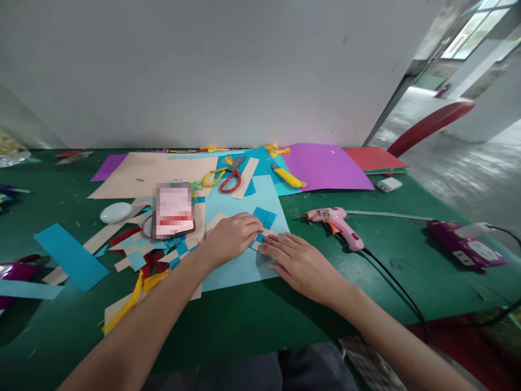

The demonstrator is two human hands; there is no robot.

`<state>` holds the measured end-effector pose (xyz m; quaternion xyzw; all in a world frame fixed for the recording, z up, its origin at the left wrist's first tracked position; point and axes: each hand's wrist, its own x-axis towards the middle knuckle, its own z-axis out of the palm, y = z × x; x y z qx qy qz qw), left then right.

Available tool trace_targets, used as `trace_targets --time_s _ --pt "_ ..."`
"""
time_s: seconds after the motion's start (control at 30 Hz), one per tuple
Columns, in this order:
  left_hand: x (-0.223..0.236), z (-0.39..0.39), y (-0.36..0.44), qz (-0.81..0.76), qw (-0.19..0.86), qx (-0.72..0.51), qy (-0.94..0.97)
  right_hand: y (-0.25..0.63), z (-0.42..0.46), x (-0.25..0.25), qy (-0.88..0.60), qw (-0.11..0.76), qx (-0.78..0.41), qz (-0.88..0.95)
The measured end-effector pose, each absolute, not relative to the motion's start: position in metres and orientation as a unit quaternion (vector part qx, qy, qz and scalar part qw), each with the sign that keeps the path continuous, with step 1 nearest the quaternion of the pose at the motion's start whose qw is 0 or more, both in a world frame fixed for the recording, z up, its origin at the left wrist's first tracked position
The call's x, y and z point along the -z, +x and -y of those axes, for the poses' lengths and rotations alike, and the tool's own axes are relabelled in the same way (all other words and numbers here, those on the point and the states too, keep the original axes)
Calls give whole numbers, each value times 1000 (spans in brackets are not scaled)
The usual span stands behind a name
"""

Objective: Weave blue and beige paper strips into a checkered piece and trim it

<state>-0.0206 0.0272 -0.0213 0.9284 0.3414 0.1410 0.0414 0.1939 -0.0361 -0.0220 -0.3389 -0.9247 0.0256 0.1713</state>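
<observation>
A small folded piece of blue and beige paper (pixel 265 217) lies on a light blue sheet (pixel 244 274) in front of me. My left hand (pixel 233 239) is closed, its fingers curled and pressed together at the left side of the piece. From the right, my right hand (pixel 299 264) lies with its fingers stretched out flat, fingertips touching the beige lower part. Both hands partly cover the piece, so what the left fingers pinch is mostly hidden. Right of the sheet rests a pink hot glue gun (pixel 340 225), its nozzle pointing left.
Scissors (pixel 231 178) and a yellow utility knife (pixel 288 176) lie behind my hands. At left are a phone (pixel 175 212), woven paper pieces (pixel 136 252) and yellow tassels (pixel 130 304). A purple power strip (pixel 464 244) sits at right; coloured card sheets (pixel 321 165) line the back.
</observation>
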Motion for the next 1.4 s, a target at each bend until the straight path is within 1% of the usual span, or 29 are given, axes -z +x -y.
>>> trace_targets --time_s 0.2,0.37,0.5,0.73,0.8,0.9,1.07,1.13,1.27,1.4 --pt "23 -27 -20 -345 40 -134 928 202 41 14 -350 204 -22 914" --pt "23 -27 -20 -341 34 -139 929 192 33 21 -352 163 -38 921" --pt "23 -27 -20 -340 24 -134 931 197 38 20 -359 154 -44 920" --pt "25 -28 -20 -342 21 -135 930 205 44 16 -362 187 -35 913" --pt "25 -27 -20 -342 24 -134 930 202 38 17 -385 177 -18 906" --pt "25 -27 -19 -342 27 -134 930 196 27 18 -418 127 25 899" --pt "23 -28 -19 -340 34 -137 930 182 12 15 -398 66 70 912" --pt "23 -28 -19 -344 34 -137 928 175 10 16 -381 61 93 918" --pt "23 -28 -19 -353 37 -131 926 169 6 21 -366 80 125 919" --pt "22 -27 -19 -351 41 -124 927 178 6 19 -370 72 91 922"
